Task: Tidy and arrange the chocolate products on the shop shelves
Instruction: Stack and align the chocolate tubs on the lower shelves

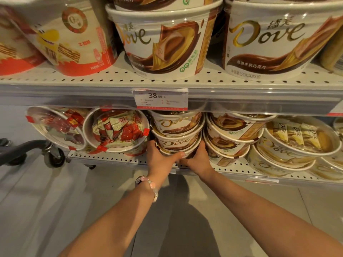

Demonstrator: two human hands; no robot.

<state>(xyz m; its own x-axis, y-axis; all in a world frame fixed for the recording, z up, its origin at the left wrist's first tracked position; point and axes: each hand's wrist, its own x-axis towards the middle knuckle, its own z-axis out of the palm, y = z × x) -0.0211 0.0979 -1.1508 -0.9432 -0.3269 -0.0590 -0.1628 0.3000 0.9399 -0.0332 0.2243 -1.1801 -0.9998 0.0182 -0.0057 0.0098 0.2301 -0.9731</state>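
Two bare forearms reach away from the camera toward the lower shelf (pixel 118 158), the left one wearing a beaded bracelet (pixel 152 186). Both hands cup the bottom of a stack of Dove tubs (pixel 177 133) that stands mid-shelf, directly below the price tag (pixel 161 99): the left hand (pixel 160 157) is on the stack's left side with its thumb laid across the front of the lowest tub, and the right hand (pixel 197 158) presses the right side. Each hand's fingers are spread wide and wrapped round the curve of the tub, clamped on it rather than pinching; their tips are hidden behind it. Just left lies a tub of red-wrapped sweets (pixel 116 129) tipped toward the aisle, and just right another Dove stack (pixel 233 134) leans, touching or nearly touching the held one. The main risk, as I judge it, is the tall stack: only its base is gripped, so a push or twist could slide the upper tubs off, or knock them against the shelf edge above. Nudging sideways could also topple the leaning neighbours or roll the tipped tub off the front.
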